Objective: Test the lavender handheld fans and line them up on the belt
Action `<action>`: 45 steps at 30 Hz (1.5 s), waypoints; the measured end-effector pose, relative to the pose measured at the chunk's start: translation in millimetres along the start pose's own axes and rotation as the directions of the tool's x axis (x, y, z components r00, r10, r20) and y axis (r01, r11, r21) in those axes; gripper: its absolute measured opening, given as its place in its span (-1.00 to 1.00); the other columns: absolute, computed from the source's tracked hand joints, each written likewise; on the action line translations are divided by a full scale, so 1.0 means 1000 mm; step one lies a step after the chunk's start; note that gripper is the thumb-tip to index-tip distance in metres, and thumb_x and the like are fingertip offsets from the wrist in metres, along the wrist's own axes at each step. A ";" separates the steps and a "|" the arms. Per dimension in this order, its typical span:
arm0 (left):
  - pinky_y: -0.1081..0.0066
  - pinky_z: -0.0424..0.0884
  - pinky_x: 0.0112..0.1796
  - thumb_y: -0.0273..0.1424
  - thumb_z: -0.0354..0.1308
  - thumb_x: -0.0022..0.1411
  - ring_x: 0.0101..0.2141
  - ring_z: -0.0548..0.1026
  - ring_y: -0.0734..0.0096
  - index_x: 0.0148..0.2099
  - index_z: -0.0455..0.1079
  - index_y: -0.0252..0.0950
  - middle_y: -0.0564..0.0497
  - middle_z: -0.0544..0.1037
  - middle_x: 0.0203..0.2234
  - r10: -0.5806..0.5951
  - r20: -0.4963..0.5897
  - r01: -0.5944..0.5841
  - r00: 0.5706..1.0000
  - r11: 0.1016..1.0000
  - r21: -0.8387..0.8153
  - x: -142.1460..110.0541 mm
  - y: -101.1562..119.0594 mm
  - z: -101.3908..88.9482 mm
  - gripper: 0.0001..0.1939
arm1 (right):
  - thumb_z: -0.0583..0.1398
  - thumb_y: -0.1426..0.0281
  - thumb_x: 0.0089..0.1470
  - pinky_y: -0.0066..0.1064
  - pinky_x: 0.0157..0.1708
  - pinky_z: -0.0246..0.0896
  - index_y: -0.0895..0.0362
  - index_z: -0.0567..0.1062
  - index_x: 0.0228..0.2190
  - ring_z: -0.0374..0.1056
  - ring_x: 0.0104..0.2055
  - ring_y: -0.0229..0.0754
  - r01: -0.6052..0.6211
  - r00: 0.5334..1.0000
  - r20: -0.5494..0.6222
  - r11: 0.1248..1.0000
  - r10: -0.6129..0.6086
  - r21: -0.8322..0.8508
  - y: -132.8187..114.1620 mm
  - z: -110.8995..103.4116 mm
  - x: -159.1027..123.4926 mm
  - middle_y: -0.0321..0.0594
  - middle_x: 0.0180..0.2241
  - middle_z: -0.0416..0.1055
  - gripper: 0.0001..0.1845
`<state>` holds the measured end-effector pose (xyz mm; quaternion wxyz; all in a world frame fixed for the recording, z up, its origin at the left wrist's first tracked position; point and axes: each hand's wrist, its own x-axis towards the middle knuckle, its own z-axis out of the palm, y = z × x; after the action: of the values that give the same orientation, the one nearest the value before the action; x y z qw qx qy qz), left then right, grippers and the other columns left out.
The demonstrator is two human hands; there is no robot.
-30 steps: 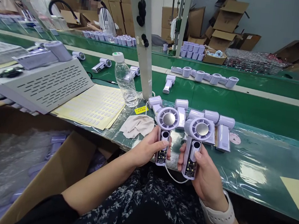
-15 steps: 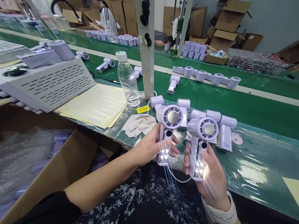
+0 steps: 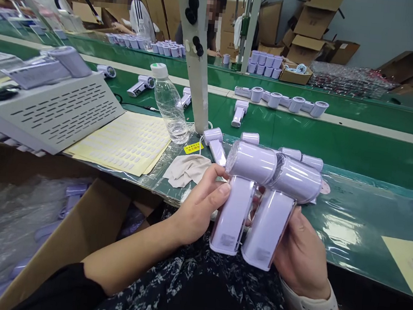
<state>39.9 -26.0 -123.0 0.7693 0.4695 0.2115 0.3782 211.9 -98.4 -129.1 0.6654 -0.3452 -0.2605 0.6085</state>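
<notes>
Two lilac handheld fans are held side by side over my lap, their smooth printed sides facing me. My left hand (image 3: 201, 205) is closed around the left fan (image 3: 235, 211), thumb along the edge of its handle. Around the handle of the right fan (image 3: 271, 224) my right hand (image 3: 303, 252) is wrapped, most of its fingers hidden behind. The two round heads touch or nearly touch. Behind them on the bench lie more lilac fans (image 3: 215, 143), partly covered. A pale cloth (image 3: 186, 170) lies beyond my left hand.
A water bottle (image 3: 169, 105) stands by a metal post (image 3: 197, 61). Sticker sheets (image 3: 123, 139) lie beside a slotted grey metal box (image 3: 60, 111). An open carton (image 3: 70, 239) with wrapped fans is at lower left. More fans sit on the green belt (image 3: 296, 134). Co-workers are across the line.
Both fans have been turned over in my hands: their grilles and lit panels faced me before, and now their plain backs do. A co-worker's head has come up behind the post.
</notes>
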 end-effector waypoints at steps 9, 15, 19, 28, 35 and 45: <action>0.38 0.43 -0.31 -0.30 0.56 -0.07 -0.40 0.54 0.39 -0.07 0.42 -0.33 0.03 0.53 -0.34 -0.206 0.010 0.204 0.979 0.964 -0.168 0.014 -0.001 -0.002 -0.44 | 0.19 0.19 0.16 -0.37 -0.29 0.48 0.10 0.65 -0.39 0.41 -0.35 -0.17 -0.148 0.988 -0.027 0.981 0.153 0.129 -0.004 -0.001 0.007 -0.19 -0.38 0.50 -0.70; 0.32 0.48 -0.25 -0.28 0.40 0.06 -0.29 0.56 0.28 -0.11 0.47 -0.34 -0.07 0.60 -0.28 -0.216 -0.016 0.203 0.976 0.941 -0.270 0.019 -0.009 -0.008 -0.63 | 0.16 0.17 0.15 -0.40 -0.40 0.40 0.17 0.63 -0.43 0.36 -0.45 -0.22 -0.156 0.987 -0.015 0.978 0.159 0.135 -0.003 0.002 0.008 -0.15 -0.38 0.50 -0.63; 0.21 0.50 -0.15 -0.36 0.26 0.13 -0.25 0.61 0.19 -0.09 0.47 -0.31 -0.09 0.66 -0.23 -0.196 0.004 0.191 0.981 0.949 -0.252 0.021 -0.009 -0.012 -0.72 | 0.18 0.19 0.15 -0.38 -0.50 0.36 0.08 0.64 -0.36 0.40 -0.40 -0.16 -0.091 0.994 -0.044 0.980 0.101 0.178 -0.002 -0.004 0.010 -0.18 -0.32 0.51 -0.71; 0.39 0.48 -0.25 -0.28 0.45 0.13 -0.28 0.62 0.31 0.01 0.34 -0.26 -0.04 0.67 -0.27 -0.110 -0.048 0.109 0.993 0.994 -0.022 0.019 -0.013 -0.014 -0.52 | 0.29 0.23 0.16 -0.20 -0.18 0.55 -0.09 0.57 0.01 0.58 -0.20 -0.07 0.047 0.958 -0.287 0.998 -0.032 0.046 0.008 -0.021 0.013 -0.22 -0.22 0.65 -0.64; 0.39 0.50 -0.31 -0.11 0.50 0.03 -0.36 0.62 0.33 -0.06 0.25 -0.23 0.00 0.66 -0.33 -0.139 -0.043 0.139 0.989 0.990 0.006 0.020 -0.013 -0.013 -0.40 | 0.26 0.29 0.22 -0.29 -0.27 0.55 -0.02 0.55 0.06 0.60 -0.26 -0.10 0.053 0.935 -0.349 0.998 -0.065 -0.044 0.010 -0.016 0.014 -0.20 -0.27 0.67 -0.63; 0.26 0.49 -0.12 -0.21 0.45 0.08 -0.15 0.61 0.18 -0.01 0.31 -0.22 -0.07 0.64 -0.19 0.076 -0.025 -0.065 0.997 0.954 0.294 0.013 -0.012 -0.020 -0.48 | 0.31 0.32 0.18 -0.28 -0.19 0.53 0.01 0.55 0.06 0.57 -0.05 0.00 0.221 0.957 -0.098 0.903 -0.274 -0.368 -0.003 -0.024 -0.001 -0.16 -0.09 0.64 -0.60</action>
<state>39.1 -7.9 -142.7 0.6733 0.5787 0.2621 0.3782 231.8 -102.8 -141.7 0.6818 -0.4672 -0.3573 0.4350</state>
